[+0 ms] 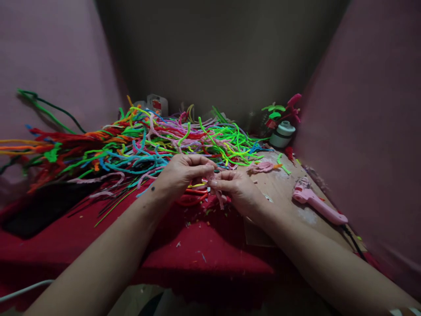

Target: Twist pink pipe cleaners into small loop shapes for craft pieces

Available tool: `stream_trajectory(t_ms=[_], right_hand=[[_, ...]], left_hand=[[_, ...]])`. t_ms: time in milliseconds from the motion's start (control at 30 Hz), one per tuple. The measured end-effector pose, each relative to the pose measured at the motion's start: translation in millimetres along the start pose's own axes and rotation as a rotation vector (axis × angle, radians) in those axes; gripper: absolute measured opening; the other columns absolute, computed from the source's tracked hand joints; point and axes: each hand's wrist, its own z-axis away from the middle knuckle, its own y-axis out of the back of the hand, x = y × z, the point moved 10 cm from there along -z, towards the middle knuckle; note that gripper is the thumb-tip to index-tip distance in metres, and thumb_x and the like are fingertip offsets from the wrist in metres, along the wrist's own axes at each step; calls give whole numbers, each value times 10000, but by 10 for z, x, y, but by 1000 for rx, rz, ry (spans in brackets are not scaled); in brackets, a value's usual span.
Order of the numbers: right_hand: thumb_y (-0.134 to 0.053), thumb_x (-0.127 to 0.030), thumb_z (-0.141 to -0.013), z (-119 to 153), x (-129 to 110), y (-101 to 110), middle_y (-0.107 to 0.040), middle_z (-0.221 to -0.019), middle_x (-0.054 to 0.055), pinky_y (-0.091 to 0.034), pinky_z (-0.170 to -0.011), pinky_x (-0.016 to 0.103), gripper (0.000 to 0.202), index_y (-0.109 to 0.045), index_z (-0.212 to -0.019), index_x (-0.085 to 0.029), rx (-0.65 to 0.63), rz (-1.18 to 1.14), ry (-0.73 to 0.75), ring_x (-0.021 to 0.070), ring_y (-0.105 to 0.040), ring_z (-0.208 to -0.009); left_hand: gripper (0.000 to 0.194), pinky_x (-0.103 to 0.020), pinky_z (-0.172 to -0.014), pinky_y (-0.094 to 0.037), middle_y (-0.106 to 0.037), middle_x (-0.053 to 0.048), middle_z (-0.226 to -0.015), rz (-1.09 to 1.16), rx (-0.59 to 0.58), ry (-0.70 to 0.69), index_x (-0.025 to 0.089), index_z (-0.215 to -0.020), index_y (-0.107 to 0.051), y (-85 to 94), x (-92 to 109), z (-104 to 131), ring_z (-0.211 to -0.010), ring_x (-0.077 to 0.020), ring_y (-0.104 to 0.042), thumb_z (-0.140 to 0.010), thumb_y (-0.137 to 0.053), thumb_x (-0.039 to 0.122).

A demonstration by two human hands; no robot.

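Note:
In the head view, my left hand (187, 174) and my right hand (235, 186) meet at the middle of the table. Both have their fingers pinched on a pale pink pipe cleaner (219, 199), whose end hangs below the fingertips. Much of it is hidden behind the fingers. Just beneath the hands lie red-handled scissors (192, 199), partly covered. A big heap of coloured pipe cleaners (210, 136) spreads behind the hands. To the right of my right hand rests a pink looped pipe cleaner piece (261, 167) with an orange tip.
A pink glue gun (319, 206) lies on a brown board (279, 188) at the right. Behind it stand a pale jar (283, 134) and a pipe cleaner flower (292, 107). A dark flat object (42, 210) lies at left on the red cloth (210, 254), with scraps about.

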Motion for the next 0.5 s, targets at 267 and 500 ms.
stream_trajectory(t_ms=[267,500], right_hand=[[-627,-296,-733,24,-52,-49,-511,-483,-33,-294,-395,219,234,-556,-571,-142,-17,82,41,69,-445,-384],[-613,-264,-717,54,-72,51,-476,-446,-48,-282,-403,211,250,-506,-522,-149,104,122,43,52,-385,-378]], left_hand=[[193,-161,-451,-380,-583,30,-549,-20,56,-15,131,-651,-643,37,42,8,-461,-49,-479,-604,-741,290],[175,-146,-402,-281,-538,44,-523,-64,28,-26,129,-666,-638,-21,51,32,-420,-22,-378,-658,-697,293]])
